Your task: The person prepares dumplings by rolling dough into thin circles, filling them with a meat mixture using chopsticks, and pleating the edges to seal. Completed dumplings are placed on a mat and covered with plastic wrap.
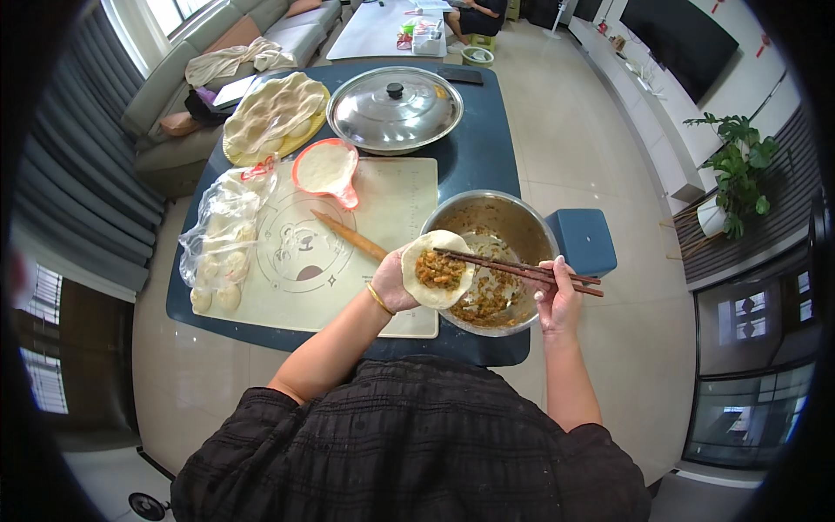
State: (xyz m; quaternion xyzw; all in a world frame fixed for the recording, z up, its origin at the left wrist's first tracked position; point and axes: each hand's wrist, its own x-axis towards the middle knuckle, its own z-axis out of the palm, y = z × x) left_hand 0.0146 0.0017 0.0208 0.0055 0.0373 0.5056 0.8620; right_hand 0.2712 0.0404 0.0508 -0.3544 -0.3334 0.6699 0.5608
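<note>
My left hand [395, 282] holds up a round dough wrapper [424, 297] beside the left rim of a steel mixing bowl [551, 225]. A mound of chopped filling [438, 273] lies in the middle of the wrapper. Between the fingers of my right hand [560, 299] is a pair of dark wooden chopsticks [509, 265], their tips at the upper edge of the mound. More filling [489, 301] is smeared over the bowl's bottom and wall. A wooden rolling pin [349, 235] rests on the pale silicone mat [352, 313], its near end hidden behind my left hand.
Dough balls [228, 297] lie under a plastic bag [228, 196] on the mat's left. An orange-rimmed scoop of flour [325, 168], a covered yellow tray [277, 117] and a lidded steel pan [394, 111] stand farther back. A blue stool [582, 243] is right of the table. Another person [479, 16] sits beyond.
</note>
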